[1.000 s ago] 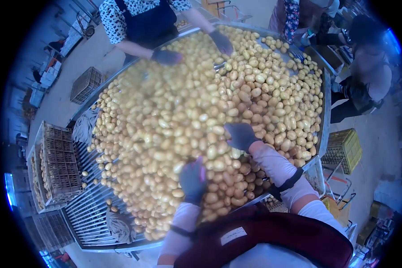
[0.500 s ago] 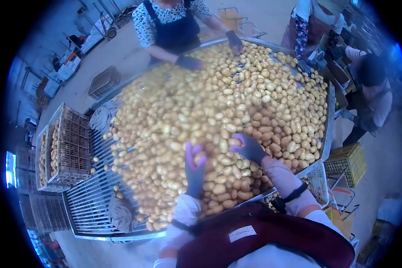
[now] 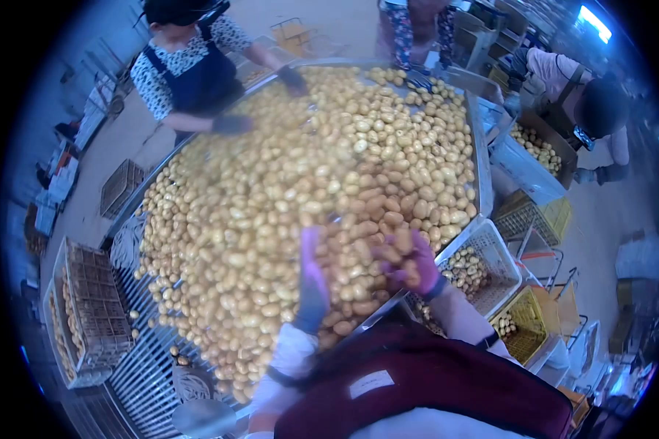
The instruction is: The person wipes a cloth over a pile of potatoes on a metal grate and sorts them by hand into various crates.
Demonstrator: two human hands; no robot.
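A large heap of potatoes (image 3: 227, 256) covers the sorting table in front of me. My left hand (image 3: 313, 285), in a grey and purple glove, stands edge-on among them with its fingers stretched out; I see nothing gripped in it. To its right, my right hand (image 3: 423, 269), gloved the same way, is turned palm inward with its fingers curled round a few potatoes (image 3: 403, 241). Motion blur hides exactly how many it holds. It is close to the table's near metal rim (image 3: 377, 313).
White crate (image 3: 501, 249) and yellow crate (image 3: 540, 314), both with potatoes, stand at my right. Stacked crates (image 3: 91, 300) stand left beside the slatted chute (image 3: 143, 377). Across the table a co-worker (image 3: 190, 73) reaches into the heap; another person (image 3: 586, 102) is by a potato-filled box (image 3: 545, 146).
My view has turned rightward. My right hand has moved toward the near right rim and now holds potatoes with its palm turned inward. The left hand's fingers have straightened, and the potato near them has gone.
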